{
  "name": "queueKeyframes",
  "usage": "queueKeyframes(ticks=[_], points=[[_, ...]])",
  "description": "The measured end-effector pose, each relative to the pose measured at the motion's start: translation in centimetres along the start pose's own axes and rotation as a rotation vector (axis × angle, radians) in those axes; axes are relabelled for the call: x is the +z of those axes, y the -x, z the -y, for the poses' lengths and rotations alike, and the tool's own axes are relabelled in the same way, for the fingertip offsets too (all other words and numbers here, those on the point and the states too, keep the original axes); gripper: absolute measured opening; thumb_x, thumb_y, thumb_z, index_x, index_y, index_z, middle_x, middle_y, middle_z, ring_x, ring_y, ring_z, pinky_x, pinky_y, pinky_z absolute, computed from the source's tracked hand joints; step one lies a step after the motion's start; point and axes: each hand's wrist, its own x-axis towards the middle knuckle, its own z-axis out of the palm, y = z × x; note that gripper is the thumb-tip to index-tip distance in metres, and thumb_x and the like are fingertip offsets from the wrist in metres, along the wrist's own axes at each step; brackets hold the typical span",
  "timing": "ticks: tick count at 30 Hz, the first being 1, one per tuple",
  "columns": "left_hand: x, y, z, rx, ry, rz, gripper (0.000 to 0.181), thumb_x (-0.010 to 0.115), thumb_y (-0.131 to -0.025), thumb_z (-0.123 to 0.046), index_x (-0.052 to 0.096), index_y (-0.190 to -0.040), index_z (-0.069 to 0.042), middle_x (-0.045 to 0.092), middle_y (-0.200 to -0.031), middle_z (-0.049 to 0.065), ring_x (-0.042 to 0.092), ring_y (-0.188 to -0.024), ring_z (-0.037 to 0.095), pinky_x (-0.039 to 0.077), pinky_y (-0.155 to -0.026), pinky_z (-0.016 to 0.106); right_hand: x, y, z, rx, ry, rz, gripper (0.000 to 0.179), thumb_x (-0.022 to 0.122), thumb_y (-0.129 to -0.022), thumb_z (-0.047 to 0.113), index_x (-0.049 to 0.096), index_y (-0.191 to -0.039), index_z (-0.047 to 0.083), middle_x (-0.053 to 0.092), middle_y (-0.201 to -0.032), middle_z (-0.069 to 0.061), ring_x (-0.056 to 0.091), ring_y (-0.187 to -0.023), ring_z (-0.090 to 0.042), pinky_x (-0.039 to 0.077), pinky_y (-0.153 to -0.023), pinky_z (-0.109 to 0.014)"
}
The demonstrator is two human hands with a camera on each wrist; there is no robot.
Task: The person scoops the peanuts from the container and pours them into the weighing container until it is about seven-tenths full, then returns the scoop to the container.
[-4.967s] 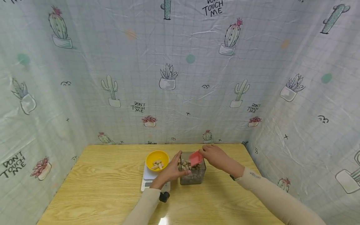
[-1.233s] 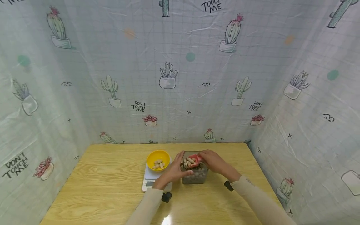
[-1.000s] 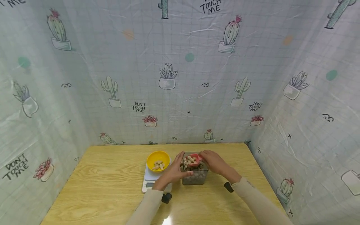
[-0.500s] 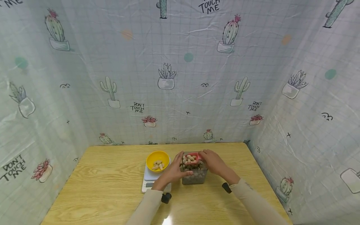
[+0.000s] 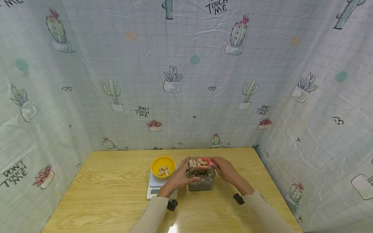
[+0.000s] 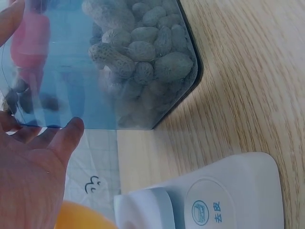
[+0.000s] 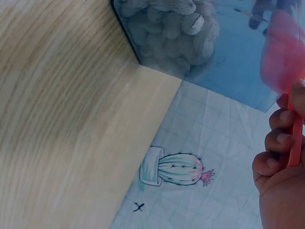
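A see-through plastic container [image 5: 201,185] of unshelled peanuts stands on the table. My left hand [image 5: 179,177] holds it at the left side, thumb along the near rim and fingers toward the far corner; in the left wrist view fingertips [image 6: 71,131] press its wall. Over the container's mouth is a red scoop [image 5: 203,168] heaped with several peanuts [image 5: 200,162]. My right hand [image 5: 223,169] grips the scoop's handle [image 7: 296,143], fingers curled round it in the right wrist view. The scoop's bowl [image 7: 281,52] shows blurred through the container wall.
Left of the container, a yellow bowl [image 5: 155,161] with several peanuts [image 5: 164,171] sits on a white kitchen scale [image 5: 154,182]. My left forearm crosses part of the scale. The wooden table [image 5: 113,187] meets a cactus-print curtain [image 5: 175,113] at its far edge.
Five seconds ago the scoop was tipped into the container with no peanuts visible in it. It came to hold peanuts, and lately turned level as my right hand shifted rightward. My left hand stayed.
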Motion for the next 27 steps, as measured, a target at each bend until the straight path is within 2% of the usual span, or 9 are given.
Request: queueKeyframes(ticks=[4,8,15,19,23,27], points=[[0.0,0.0,0.1,0.007,0.003,-0.006,0.107,0.069,-0.081,-0.064,0.0,-0.158,-0.037,0.01,-0.167,0.006,0.044,-0.138,0.039,0.043,-0.105,0.058,-0.1,0.3,-0.3,0.06,-0.039,-0.004,0.014,0.057,-0.098,0.017,0.063,-0.11,0.012,0.064,-0.093,0.002,0.056,-0.081,-0.012,0.049,-0.074,-0.036],[0.0,0.0,0.1,0.008,-0.003,-0.01,0.108,0.068,-0.08,-0.066,0.001,-0.159,-0.034,0.01,-0.167,0.006,0.044,-0.138,0.039,0.044,-0.104,0.057,-0.6,0.4,-0.4,0.101,-0.052,0.002,0.016,0.056,-0.1,0.018,0.063,-0.112,0.011,0.064,-0.095,0.001,0.056,-0.082,-0.012,0.051,-0.075,-0.037],[-0.1,0.2,-0.2,-0.008,-0.004,-0.01,0.111,0.069,-0.08,-0.064,0.001,-0.16,-0.028,0.007,-0.167,0.007,0.037,-0.143,0.04,0.041,-0.107,0.058,-1.5,-0.1,-0.4,0.035,-0.011,-0.035,0.019,0.057,-0.099,0.018,0.063,-0.113,0.008,0.067,-0.101,-0.006,0.064,-0.091,-0.022,0.053,-0.08,-0.043],[-0.4,0.3,-0.3,0.007,0.025,-0.024,0.115,0.069,-0.08,-0.065,-0.001,-0.16,-0.024,0.003,-0.167,0.009,0.028,-0.147,0.039,0.037,-0.111,0.059,-2.2,-0.4,-0.2,0.014,-0.004,-0.024,0.022,0.056,-0.099,0.018,0.063,-0.116,0.006,0.068,-0.105,-0.009,0.065,-0.095,-0.025,0.053,-0.082,-0.045],[-1.3,0.6,-0.8,0.054,0.061,-0.052,0.113,0.069,-0.081,-0.063,0.0,-0.16,-0.02,0.002,-0.167,0.012,0.018,-0.151,0.04,0.031,-0.113,0.062,-3.0,-0.7,0.1,-0.036,0.015,-0.036,0.021,0.057,-0.099,0.017,0.062,-0.116,0.005,0.068,-0.106,-0.01,0.065,-0.097,-0.027,0.053,-0.083,-0.045],[-2.5,1.1,-1.1,0.065,0.059,-0.092,0.11,0.07,-0.083,-0.06,0.001,-0.16,-0.022,0.003,-0.167,0.012,0.018,-0.151,0.04,0.031,-0.113,0.062,-3.7,-1.2,0.5,-0.076,0.013,-0.045,0.02,0.058,-0.098,0.015,0.063,-0.115,0.006,0.068,-0.107,-0.01,0.066,-0.099,-0.027,0.053,-0.084,-0.045]])
